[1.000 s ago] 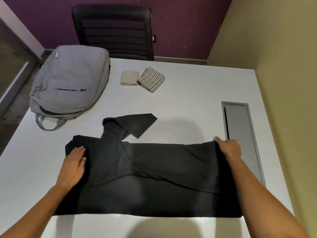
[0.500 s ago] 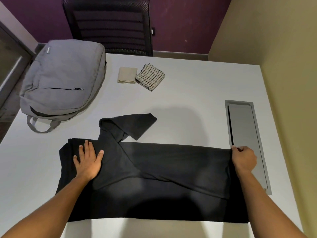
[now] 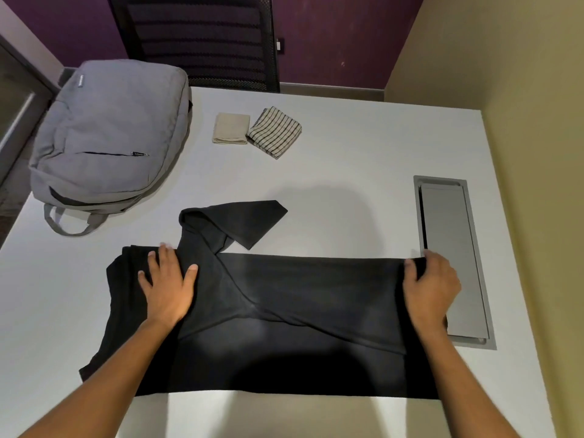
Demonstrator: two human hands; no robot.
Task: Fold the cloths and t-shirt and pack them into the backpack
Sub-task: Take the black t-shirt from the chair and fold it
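Black t-shirt (image 3: 284,311) lies flat on white counter (image 3: 347,191), long way running left to right in front of us. Our left hand (image 3: 167,286) rests flat, fingers spread, on its left part. Our right hand (image 3: 433,289) curls around its right edge, nearest for next fold toward left. One sleeve (image 3: 234,222) pokes out at back. Since a moment ago, left hand slid further onto shirt; right hand now grips lower on edge. Backpack (image 3: 107,137) sits far left, zipped we think.
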